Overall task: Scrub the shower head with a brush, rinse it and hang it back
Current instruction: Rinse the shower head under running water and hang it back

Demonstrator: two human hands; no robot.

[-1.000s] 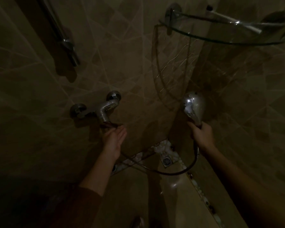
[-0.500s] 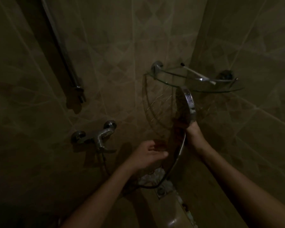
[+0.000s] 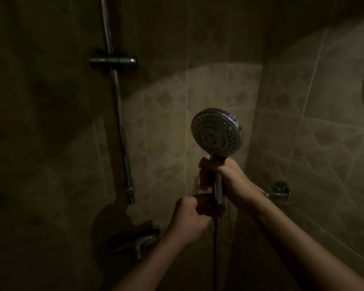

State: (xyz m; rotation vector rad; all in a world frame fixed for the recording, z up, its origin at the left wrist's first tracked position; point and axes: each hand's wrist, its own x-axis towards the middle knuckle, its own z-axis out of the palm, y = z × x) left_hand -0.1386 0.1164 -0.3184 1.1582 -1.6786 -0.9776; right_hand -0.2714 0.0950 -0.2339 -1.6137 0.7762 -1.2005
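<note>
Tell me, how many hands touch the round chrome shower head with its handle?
2. The right hand grips the handle just under the round chrome shower head. The left hand closes lower down, near the handle's bottom end, though dim light hides the exact contact.

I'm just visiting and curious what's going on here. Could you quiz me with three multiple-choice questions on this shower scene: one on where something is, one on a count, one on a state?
1. Where is the bracket on the rail, relative to the shower head?
A. upper left
B. directly below
C. lower right

2. How many hands are closed on something?
A. none
B. one
C. two

3. Which way does the spray face point?
A. at the wall
B. toward the camera
C. at the floor

Answers:
1 A: the bracket sits high on the rail, left of the shower head.
2 C: the right hand grips the handle, and the left hand is closed near the hose.
3 B: its nozzle holes are visible.
</note>
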